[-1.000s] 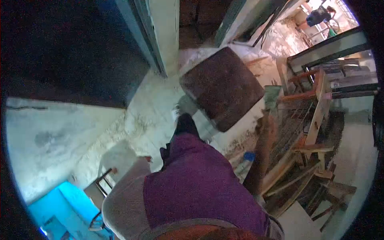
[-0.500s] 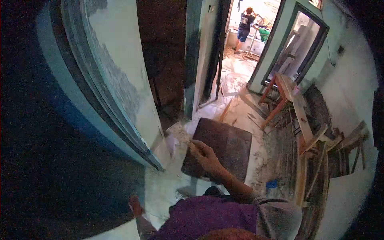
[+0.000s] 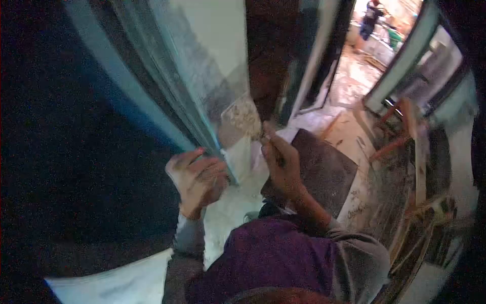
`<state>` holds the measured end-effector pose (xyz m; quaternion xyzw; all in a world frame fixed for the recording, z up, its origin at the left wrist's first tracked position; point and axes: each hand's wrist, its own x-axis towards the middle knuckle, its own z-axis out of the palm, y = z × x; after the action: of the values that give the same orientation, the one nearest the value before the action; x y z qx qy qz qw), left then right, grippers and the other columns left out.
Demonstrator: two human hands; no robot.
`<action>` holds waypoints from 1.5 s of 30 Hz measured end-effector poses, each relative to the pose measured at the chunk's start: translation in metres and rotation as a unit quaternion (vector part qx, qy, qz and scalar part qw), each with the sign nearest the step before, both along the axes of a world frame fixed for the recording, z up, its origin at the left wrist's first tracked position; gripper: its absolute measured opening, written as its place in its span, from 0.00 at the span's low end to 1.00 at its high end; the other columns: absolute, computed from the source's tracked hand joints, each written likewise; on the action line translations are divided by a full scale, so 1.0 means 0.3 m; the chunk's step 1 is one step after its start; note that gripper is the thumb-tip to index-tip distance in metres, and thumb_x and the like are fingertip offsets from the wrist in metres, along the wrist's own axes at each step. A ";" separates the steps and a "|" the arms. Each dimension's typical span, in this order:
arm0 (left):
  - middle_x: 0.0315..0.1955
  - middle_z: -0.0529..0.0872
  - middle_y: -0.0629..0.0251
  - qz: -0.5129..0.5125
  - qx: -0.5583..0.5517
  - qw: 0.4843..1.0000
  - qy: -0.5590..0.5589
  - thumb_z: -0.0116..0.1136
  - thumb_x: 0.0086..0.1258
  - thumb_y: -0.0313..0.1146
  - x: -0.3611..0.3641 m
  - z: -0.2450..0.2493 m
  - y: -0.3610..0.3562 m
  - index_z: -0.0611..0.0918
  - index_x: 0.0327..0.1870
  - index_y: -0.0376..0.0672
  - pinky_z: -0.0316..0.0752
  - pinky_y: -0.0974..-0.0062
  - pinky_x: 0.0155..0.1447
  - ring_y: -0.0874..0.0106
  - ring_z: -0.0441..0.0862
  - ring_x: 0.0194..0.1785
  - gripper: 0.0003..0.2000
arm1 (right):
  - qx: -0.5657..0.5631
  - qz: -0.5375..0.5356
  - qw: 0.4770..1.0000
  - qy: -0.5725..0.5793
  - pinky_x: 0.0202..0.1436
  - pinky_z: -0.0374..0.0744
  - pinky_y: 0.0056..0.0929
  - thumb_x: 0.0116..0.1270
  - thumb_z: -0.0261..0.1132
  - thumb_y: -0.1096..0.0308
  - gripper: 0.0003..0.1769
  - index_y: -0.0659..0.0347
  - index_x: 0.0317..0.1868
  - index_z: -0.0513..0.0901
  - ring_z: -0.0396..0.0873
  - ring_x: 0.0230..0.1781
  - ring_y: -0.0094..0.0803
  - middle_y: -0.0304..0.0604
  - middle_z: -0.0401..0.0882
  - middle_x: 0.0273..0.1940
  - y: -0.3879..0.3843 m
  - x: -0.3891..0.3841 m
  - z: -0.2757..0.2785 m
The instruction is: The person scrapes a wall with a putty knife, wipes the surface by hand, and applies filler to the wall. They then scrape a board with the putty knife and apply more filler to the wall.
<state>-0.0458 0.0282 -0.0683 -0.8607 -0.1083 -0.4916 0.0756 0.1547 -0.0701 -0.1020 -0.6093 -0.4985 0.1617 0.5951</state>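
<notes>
My right hand is closed on the handle of a flat scraper, whose broad, stained blade points up and left, in front of the pale, patchy wall surface. To the left, my left hand is raised beside the lower end of the blue-grey door frame. Its fingers are curled and blurred by motion; whether they touch the frame or hold anything is unclear.
A dark mat lies on the dusty floor beyond my right hand. An orange-legged wooden bench and timber pieces stand at the right. Another person is beyond the bright doorway.
My left hand has risen from low beside my body to the frame's lower end. My right hand has lifted the scraper closer to the wall. The view has shifted, moving the room down and right.
</notes>
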 end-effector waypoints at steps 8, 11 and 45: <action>0.45 0.79 0.70 -0.091 0.103 0.971 0.198 0.62 0.57 0.40 0.336 0.125 0.127 0.82 0.45 0.50 0.68 0.59 0.63 0.66 0.76 0.57 0.15 | 0.152 0.050 0.987 -0.024 0.46 0.79 0.37 0.55 0.63 0.75 0.31 0.60 0.63 0.73 0.81 0.43 0.49 0.54 0.80 0.46 0.179 0.125 -0.068; 0.46 0.79 0.64 -0.074 0.068 0.966 0.238 0.61 0.59 0.43 0.449 0.105 0.167 0.81 0.46 0.45 0.68 0.55 0.64 0.63 0.75 0.59 0.17 | 0.091 0.056 0.993 -0.040 0.47 0.79 0.38 0.55 0.64 0.72 0.23 0.62 0.55 0.78 0.80 0.44 0.51 0.53 0.80 0.46 0.219 0.212 -0.130; 0.29 0.81 0.74 0.100 -0.052 0.975 0.194 0.55 0.55 0.46 0.615 -0.107 0.262 0.81 0.27 0.50 0.64 0.66 0.46 0.74 0.79 0.43 0.11 | 0.124 0.129 0.983 0.033 0.30 0.76 0.37 0.51 0.67 0.73 0.06 0.61 0.29 0.78 0.78 0.27 0.44 0.47 0.76 0.27 0.347 0.319 -0.233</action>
<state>0.1386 0.1067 -0.1005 -0.9272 -0.2024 -0.2993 0.0985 0.2504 0.0341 -0.1718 -0.4556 -0.5687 0.1938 0.6568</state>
